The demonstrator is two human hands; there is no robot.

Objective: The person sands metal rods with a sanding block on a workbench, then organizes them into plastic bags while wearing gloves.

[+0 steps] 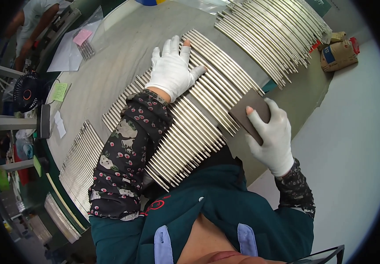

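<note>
My left hand (172,68), in a white glove with some fingertips bare, lies flat with fingers spread on the metal rods. A row of shiny thin rods (223,83) runs under its fingers, side by side. My right hand (274,138), gloved the same way, grips a dark brown rectangular block (251,110). The block is at the right-hand ends of that row; whether it presses on them I cannot tell. Closer to my body, another bundle of rods (187,138) lies partly under my left forearm.
A larger bundle of rods (271,33) is at the far right, and finer rods (82,160) lie at the left. The grey table (126,42) carries papers. A black fan (26,92) stands left; a brown sack (339,55) sits right. Another person (36,22) is at far left.
</note>
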